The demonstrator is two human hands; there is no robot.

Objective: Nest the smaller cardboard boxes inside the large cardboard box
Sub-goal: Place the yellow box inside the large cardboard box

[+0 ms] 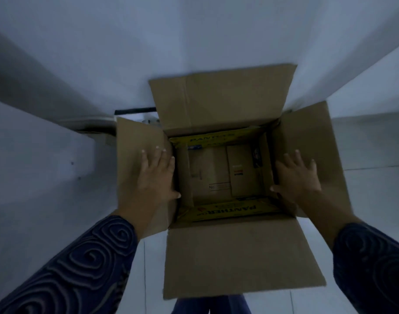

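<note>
A large brown cardboard box (241,252) stands on the floor in front of me with all its flaps spread outward. Inside it sits a yellow-flapped box (230,210) marked PANTHER, and within that a plain brown box (207,171) and a narrow carton (238,171) lie side by side at the bottom. My left hand (156,175) rests flat on the large box's left flap, fingers spread, thumb at the opening's edge. On the right flap my right hand (296,175) lies flat in the same way. Neither hand holds anything.
White walls rise behind and to the right of the box. A grey ledge (35,143) runs along the left, with a dark bar (135,110) and small fittings just behind the left flap. White floor tiles (375,177) surround the box. My legs (211,305) show below the near flap.
</note>
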